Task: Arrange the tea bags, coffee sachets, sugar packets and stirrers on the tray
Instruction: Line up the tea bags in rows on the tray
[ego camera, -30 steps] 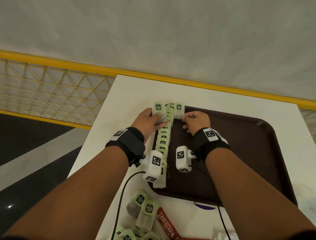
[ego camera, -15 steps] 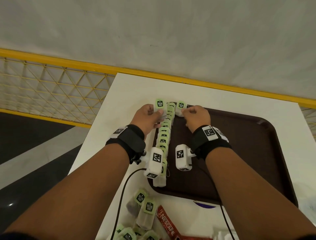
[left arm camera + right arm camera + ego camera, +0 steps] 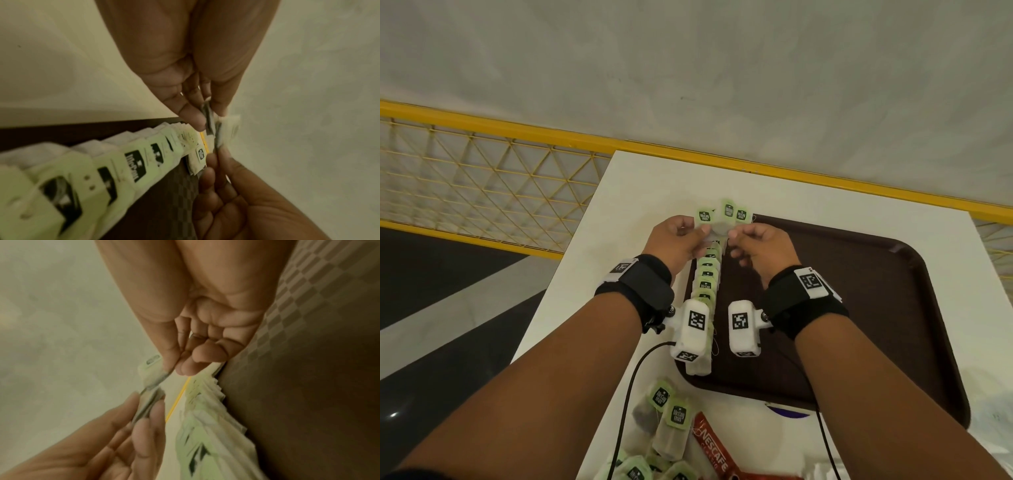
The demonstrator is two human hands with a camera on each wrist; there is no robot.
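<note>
1. Left hand (image 3: 677,241) raised over the far left corner of the tray (image 3: 859,274), fingers and thumb pinching a small bunch of tea bags (image 3: 722,219) from the left side.
2. Right hand (image 3: 763,248) close beside it, thumb and forefinger pinching the same bunch from the right; remaining fingers curled toward the palm.
3. Bunch held between the two hands above the far end of the row, three green tags fanned upward; exact count of bags in the pinch unclear, blurred in both wrist views.
4. Row of tea bags (image 3: 706,284) lined along the left edge of the brown tray, overlapping one another like shingles, green tags facing up, running from near edge to far corner.
5. Rest of the tray floor bare, with a checkered texture visible in the right wrist view.
6. Tray resting on a white tabletop (image 3: 654,185).
7. Loose tea bags (image 3: 671,421) heaped on the tabletop in front of the tray's near left corner, a red coffee sachet (image 3: 710,452) just beside them.
8. Yellow mesh railing (image 3: 482,178) beyond the tabletop's left side.
</note>
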